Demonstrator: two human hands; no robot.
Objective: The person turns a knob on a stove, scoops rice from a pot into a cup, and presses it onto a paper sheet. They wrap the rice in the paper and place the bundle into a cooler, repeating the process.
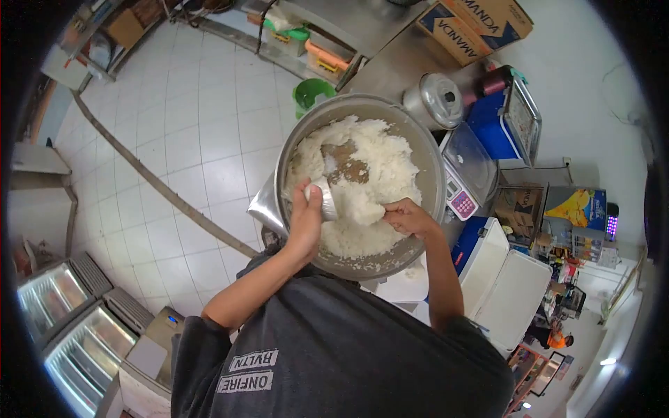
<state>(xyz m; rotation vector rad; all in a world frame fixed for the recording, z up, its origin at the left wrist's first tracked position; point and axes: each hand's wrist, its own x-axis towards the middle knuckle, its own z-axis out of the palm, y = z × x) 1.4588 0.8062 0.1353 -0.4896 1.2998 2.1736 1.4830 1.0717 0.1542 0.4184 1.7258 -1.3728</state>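
Note:
A large round metal pot holds a heap of cooked white rice, with part of its brownish bottom showing. Above the rice, my left hand is closed around a small whitish cup, tilted toward the middle of the pot. My right hand is pinched at the pot's right side, beside a clump of rice near the cup. Its fingers seem to grip a utensil under that clump, but rice covers it and I cannot make out its kind.
To the right are a lidded metal pot, a digital scale, a blue cooler and an open white cooler. A green bucket stands on the tiled floor beyond. Another person is far off at right.

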